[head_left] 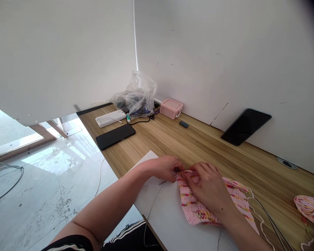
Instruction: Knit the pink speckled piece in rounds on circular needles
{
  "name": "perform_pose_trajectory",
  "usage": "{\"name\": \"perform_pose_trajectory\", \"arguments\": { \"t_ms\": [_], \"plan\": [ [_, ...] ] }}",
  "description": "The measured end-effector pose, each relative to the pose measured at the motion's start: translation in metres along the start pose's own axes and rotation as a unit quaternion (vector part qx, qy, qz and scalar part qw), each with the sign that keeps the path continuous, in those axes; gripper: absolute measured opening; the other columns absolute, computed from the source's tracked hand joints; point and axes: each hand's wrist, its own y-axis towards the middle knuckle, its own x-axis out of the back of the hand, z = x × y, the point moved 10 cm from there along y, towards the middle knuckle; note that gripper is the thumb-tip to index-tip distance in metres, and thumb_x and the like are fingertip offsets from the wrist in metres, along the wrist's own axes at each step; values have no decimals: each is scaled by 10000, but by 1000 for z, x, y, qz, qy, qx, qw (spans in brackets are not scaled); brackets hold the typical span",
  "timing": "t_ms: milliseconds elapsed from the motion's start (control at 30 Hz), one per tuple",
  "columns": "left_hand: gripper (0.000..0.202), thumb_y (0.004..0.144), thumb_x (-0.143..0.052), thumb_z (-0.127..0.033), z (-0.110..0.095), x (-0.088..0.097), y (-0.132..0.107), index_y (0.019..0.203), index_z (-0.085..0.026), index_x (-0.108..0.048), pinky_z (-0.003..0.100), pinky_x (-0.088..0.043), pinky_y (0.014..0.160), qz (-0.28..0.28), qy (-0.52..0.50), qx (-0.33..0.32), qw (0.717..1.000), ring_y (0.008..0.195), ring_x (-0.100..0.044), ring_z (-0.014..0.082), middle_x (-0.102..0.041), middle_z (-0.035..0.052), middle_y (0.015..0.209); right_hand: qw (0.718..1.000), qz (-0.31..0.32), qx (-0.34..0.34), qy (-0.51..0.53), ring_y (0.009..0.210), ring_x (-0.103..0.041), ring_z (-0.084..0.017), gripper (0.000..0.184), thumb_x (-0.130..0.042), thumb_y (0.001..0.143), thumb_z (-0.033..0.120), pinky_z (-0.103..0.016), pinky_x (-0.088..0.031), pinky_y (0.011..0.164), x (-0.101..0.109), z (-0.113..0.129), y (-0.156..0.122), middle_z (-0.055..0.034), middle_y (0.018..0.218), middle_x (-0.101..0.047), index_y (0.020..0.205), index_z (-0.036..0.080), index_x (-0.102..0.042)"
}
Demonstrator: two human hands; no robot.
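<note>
A pink knitted piece [188, 205] with red and yellow flecked stripes lies on a white sheet [157, 223] at the front of the desk. My left hand [169, 167] is closed at its upper left corner, pinching the edge. My right hand [209, 186] rests over the middle of the knitting, thumb and fingers closed on its top edge. From beneath my left hand pokes a thin needle tip [162, 182], with a grey cable [150, 212] looping down to the desk's edge. The stitches between my fingers are mostly hidden.
A multicoloured yarn ball [310, 209] sits at right, its strand trailing down. A phone [247, 126] leans on the wall; another phone [116, 136] lies flat. Behind are a white power bank [111, 118], a plastic bag [140, 96] and a pink box [171, 108].
</note>
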Motion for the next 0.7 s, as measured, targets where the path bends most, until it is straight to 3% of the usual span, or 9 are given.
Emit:
{"name": "perform_pose_trajectory", "arguments": {
  "t_ms": [200, 333, 500, 600, 700],
  "plan": [
    [270, 670, -580, -153, 1, 0, 0, 929, -164, -655, 255, -423, 707, -4, -13, -8, 1000, 841, -557, 175, -629, 26, 922, 999, 27, -10, 29, 931, -563, -278, 334, -550, 875, 514, -431, -393, 857, -3, -4, 0, -82, 921, -676, 903, 190, -629],
    [289, 667, -565, -118, 0, 2, -1, 931, -157, -676, 233, -417, 682, -16, -57, -18, 998, 817, -552, 158, -643, 22, 912, 991, 65, -94, 68, 1021, -595, -309, 372, -509, 883, 491, -481, -392, 923, 6, -37, 4, -114, 1044, -703, 1019, 175, -652],
    [350, 684, -545, -94, 6, 7, 0, 993, -159, -694, 206, -404, 622, -26, -146, -11, 989, 748, -541, 121, -660, 12, 919, 977, 124, -149, 92, 905, -670, -254, 381, -416, 935, 469, -388, -490, 771, 31, -73, 4, -76, 956, -742, 1004, 208, -685],
    [341, 730, -627, -178, 8, 6, 0, 1066, -162, -686, 211, -415, 618, -16, -230, -13, 973, 712, -544, 113, -666, 15, 861, 967, 167, -148, 121, 861, -689, -229, 387, -439, 921, 508, -355, -519, 730, 31, -79, -1, -53, 941, -749, 958, 231, -706],
    [423, 692, -745, -264, 9, 2, -1, 1093, -151, -674, 236, -453, 647, -5, -349, -5, 937, 709, -582, 124, -673, 20, 800, 959, 198, -135, 150, 938, -693, -235, 444, -483, 887, 560, -353, -545, 773, 22, -78, -6, -81, 1062, -736, 1061, 213, -698]
  ]
}}
